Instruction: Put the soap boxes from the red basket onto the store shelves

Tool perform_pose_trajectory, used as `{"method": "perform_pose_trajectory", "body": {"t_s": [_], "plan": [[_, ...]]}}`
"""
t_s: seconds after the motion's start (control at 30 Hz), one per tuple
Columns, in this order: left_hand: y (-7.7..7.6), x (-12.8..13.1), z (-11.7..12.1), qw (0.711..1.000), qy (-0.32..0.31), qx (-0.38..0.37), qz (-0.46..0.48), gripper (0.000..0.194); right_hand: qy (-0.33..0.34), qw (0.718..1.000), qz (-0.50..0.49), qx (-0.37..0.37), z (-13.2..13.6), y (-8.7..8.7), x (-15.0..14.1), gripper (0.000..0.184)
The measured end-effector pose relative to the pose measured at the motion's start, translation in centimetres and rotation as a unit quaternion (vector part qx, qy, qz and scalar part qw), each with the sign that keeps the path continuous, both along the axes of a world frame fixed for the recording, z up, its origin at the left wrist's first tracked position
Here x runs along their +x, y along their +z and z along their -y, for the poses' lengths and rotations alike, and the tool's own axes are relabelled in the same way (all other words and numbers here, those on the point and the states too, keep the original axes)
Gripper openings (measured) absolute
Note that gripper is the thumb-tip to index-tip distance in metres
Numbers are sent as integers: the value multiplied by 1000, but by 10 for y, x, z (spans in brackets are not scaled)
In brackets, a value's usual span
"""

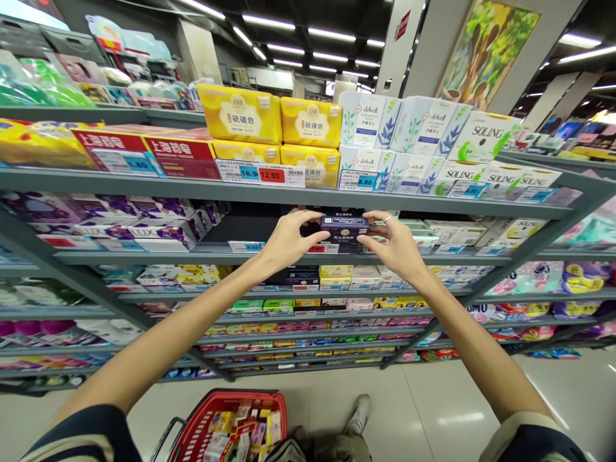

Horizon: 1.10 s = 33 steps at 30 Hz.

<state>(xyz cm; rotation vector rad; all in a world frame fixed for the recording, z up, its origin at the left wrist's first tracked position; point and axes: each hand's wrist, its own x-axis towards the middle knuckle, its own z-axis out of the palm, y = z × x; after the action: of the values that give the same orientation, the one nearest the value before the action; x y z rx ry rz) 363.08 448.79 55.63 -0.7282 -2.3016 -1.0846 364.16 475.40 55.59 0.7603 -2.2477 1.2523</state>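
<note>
dark box [344, 226], at second shelf [457, 260]: left hand [289, 236] pinching one end, right hand [395, 245] the other. apparent step: two-handed handling; next move likely calls for even grip.

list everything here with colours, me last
held box: 1, dark blue, second shelf
LUX boxes: several, white, purple, second shelf left
SHANGHAI boxes: 2 fronts, red, top shelf left
soap packs: 4 fronts, yellow, top shelf centre
delvell boxes: 4 fronts, white, top shelf right
SOLING boxes: 4 fronts, white, top shelf far right
price tags: many, multicoloured, shelf edges
shelving: several tiers, grey, throughout
other packages: many, mixed, shelves and basket
basket: 1, red, floor
poster: 1, multicoloured, upper right
ceiling lights: many, white, top
shoe: 1, grey, floor
sleeves: 2, mostly dark, bottom corners
left hand: 1, box's left end
right hand: 1, box's right end
</note>
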Motion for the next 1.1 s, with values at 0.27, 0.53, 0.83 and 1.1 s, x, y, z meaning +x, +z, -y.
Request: {"method": "perform_pose_trajectory", "body": {"t_s": [0.27,0.53,0.83,1.1], "plan": [[-5,-9,-7,997,14,-59,-38,38,-47,993,-74,82,-9,-14,-20,43],[-21,-19,-9,988,17,-146,-46,38,-64,980,-81,169,-13,-24,-33,41],[-32,-23,-7,969,35,-221,-106,34,-82,965,-117,221,-12,-32,-32,25],[-38,-28,-7,958,16,-230,-172,33,-84,950,-157,257,-11,-34,-36,29]]}}
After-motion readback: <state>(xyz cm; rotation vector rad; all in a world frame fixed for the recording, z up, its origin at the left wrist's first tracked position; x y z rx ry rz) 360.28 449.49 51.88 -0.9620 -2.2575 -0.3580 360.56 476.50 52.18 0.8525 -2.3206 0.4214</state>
